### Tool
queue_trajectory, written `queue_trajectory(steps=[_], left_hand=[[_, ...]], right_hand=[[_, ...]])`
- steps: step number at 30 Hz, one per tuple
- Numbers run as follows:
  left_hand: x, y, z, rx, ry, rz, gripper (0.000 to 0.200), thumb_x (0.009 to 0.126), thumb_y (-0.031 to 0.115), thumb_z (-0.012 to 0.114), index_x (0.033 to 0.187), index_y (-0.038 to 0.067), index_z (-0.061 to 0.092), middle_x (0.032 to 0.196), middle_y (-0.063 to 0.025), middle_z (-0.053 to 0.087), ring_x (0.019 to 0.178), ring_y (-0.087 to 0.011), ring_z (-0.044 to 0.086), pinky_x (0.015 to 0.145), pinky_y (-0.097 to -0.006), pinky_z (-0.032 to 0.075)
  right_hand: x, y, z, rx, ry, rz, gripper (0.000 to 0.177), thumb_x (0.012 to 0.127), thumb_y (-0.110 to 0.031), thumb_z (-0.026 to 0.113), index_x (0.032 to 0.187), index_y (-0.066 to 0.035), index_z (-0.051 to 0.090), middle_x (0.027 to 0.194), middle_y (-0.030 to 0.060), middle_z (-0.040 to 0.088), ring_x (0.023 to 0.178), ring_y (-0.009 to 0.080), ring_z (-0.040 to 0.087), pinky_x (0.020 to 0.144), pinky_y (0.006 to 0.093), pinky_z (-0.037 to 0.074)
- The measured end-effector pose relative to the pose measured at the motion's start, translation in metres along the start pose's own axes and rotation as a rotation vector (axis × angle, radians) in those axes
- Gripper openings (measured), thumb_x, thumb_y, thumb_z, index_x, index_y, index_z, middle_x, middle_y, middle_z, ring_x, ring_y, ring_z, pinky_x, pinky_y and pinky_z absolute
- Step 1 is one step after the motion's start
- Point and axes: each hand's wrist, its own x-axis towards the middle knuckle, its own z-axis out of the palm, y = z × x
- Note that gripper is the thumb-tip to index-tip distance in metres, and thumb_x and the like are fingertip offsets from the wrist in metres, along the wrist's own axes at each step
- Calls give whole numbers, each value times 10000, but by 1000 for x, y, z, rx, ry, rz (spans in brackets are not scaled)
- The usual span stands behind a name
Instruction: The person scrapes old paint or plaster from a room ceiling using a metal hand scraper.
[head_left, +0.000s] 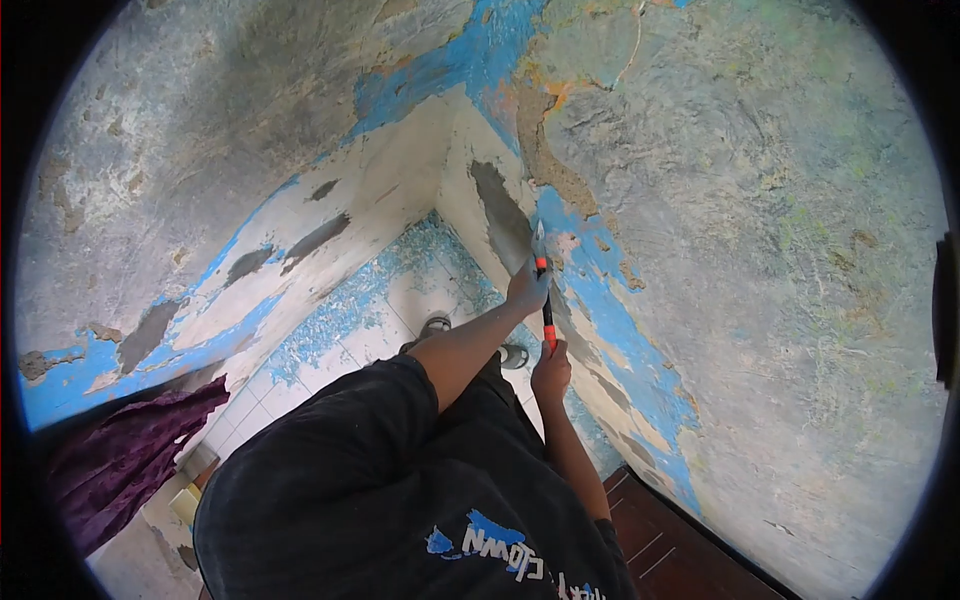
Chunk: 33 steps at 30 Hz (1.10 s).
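Note:
A long-handled scraper (547, 308) with a black shaft and orange-red sections runs up along the right-hand wall. My left hand (528, 286) is closed round the upper part of its handle, just below the metal blade (540, 235). Lower down, my right hand (551, 374) grips the handle's end. The blade overlaps the blue paint band (570, 232) on the wall, beside a bare, rough plaster strip (562, 172). Left of the blade, a dark grey patch (500, 212) shows in the off-white lower wall.
Two walls meet in a corner ahead, above a tiled floor (375, 322) strewn with blue paint flakes. My feet (514, 356) stand close to the right wall. A purple cloth (130, 455) hangs at the lower left. A dark brown surface (665, 545) lies at the lower right.

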Motion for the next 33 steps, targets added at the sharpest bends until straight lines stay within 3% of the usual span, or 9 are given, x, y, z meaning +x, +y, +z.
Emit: queue_trajectory(steps=[4,11,14,15,18,21,24,30,33], left_hand=[[-10,25,-24,-124,-35,-29,285,913,250,599,1104,63,500,844,-107,677,807,-256,679,729,-374,512],[-17,20,-15,-34,-29,-99,301,911,239,600,1153,78,521,872,-93,677,805,-227,671,731,-367,507],[-4,8,-19,-246,-17,17,295,888,276,620,1090,79,534,820,-120,655,788,-326,653,694,-452,479],[-2,8,-19,-188,-7,6,294,892,267,610,1104,81,528,829,-126,655,808,-341,652,703,-462,477],[-8,12,-12,-100,73,-18,256,901,246,596,1081,76,528,830,-120,653,799,-326,650,696,-450,476],[-15,15,-13,-45,-15,-62,283,917,220,588,1146,66,526,885,-95,675,863,-234,673,750,-372,511],[-6,8,-14,-184,49,31,309,900,270,596,1130,84,507,854,-131,661,822,-338,650,708,-461,480],[-13,26,-28,-67,53,-51,290,904,270,595,1115,86,522,861,-119,670,824,-330,656,708,-450,486],[-7,2,-13,-110,39,-32,293,905,274,596,1115,83,526,864,-112,679,819,-324,663,707,-449,489]], right_hand=[[2,-8,5,-3,12,-44,243,988,-270,485,1063,-42,448,827,255,630,766,475,612,648,549,452],[-3,0,10,14,18,-44,236,983,-263,491,1074,-48,453,830,257,633,766,478,610,647,552,447],[3,-9,9,11,-1,-25,234,982,-266,492,1070,-52,459,831,265,634,765,483,610,642,558,442],[5,-10,10,12,-10,-19,234,982,-268,492,1069,-53,461,832,268,634,765,485,610,640,560,441],[3,-8,12,73,-28,-19,244,984,-279,490,1075,-55,458,821,275,631,767,489,611,633,564,437],[-2,-2,8,61,-38,0,254,983,-290,491,1077,-56,458,803,277,626,769,492,610,632,564,432],[4,-10,8,66,-24,-27,258,981,-293,494,1073,-55,458,789,276,624,762,498,606,632,568,429],[3,-20,14,134,-46,1,266,976,-287,502,1096,-52,466,780,270,622,750,492,609,640,563,436],[-3,-18,13,156,-22,0,258,977,-292,495,1087,-59,484,778,267,624,743,490,611,636,560,437]])
